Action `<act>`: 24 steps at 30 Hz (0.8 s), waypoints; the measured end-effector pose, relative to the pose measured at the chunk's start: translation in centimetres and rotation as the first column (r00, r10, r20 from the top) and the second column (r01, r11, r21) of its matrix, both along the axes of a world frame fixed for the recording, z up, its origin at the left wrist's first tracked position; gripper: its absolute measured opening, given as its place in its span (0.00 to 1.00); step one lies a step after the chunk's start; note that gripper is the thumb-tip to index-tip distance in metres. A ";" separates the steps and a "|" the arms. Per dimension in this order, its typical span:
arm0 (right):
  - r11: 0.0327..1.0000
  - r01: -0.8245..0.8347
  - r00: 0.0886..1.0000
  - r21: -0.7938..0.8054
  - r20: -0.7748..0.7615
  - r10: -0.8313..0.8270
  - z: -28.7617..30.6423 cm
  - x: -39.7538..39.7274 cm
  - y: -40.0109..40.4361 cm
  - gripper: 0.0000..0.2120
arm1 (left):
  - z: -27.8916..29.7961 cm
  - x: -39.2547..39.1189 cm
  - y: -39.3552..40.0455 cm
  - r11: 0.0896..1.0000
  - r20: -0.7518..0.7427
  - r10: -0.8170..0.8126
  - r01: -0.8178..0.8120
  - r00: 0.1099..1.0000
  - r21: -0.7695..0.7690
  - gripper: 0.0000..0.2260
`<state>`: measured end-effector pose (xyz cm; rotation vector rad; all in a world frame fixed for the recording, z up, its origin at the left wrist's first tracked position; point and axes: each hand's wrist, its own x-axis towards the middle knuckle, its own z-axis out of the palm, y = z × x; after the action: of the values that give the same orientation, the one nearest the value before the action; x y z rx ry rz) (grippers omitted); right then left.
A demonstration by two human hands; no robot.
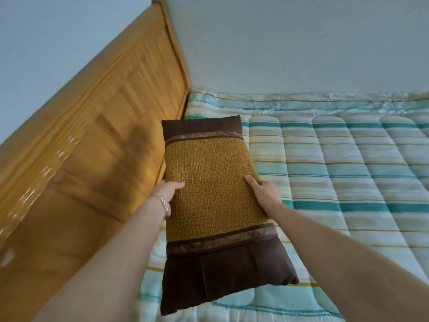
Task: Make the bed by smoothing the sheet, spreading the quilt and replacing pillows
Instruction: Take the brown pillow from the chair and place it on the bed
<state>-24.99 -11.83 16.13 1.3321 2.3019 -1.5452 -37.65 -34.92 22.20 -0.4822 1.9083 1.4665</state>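
A long pillow (216, 182) with a mustard woven middle and dark brown ends lies lengthwise next to the headboard, on top of the striped quilt (348, 173). My left hand (166, 191) grips its left edge, thumb on top and fingers hidden under the side. My right hand (264, 194) holds the right edge, thumb lying on the weave and fingers tucked beneath. The teal, white and yellow quilt is spread flat across the bed to the right. A thin bracelet circles my left wrist.
The wooden headboard (92, 147) rises along the left, close to the pillow. A pale wall (301, 43) stands behind the bed's far edge. The quilt stretches open to the right of the pillow.
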 end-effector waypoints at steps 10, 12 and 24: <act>0.954 0.291 0.955 0.076 0.043 -0.295 -14.1 -9.4 0.3 0.29 | -13.7 -13.3 3.6 0.949 -0.026 -0.315 0.315 0.949 0.004 0.24; 0.945 0.315 0.947 0.085 0.041 -0.319 -17.1 -10.6 0.7 0.30 | -16.5 -14.4 4.1 0.936 -0.063 -0.351 0.348 0.934 -0.047 0.22; 0.956 0.215 0.967 0.199 0.092 -0.237 -24.0 -21.1 2.3 0.29 | -23.3 -23.4 6.0 0.905 -0.202 -0.416 0.383 0.886 -0.186 0.27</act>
<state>-46.13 -9.49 -7.87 1.7373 2.3410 -1.2890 -61.04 -28.95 -1.12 0.0397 2.1509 1.1597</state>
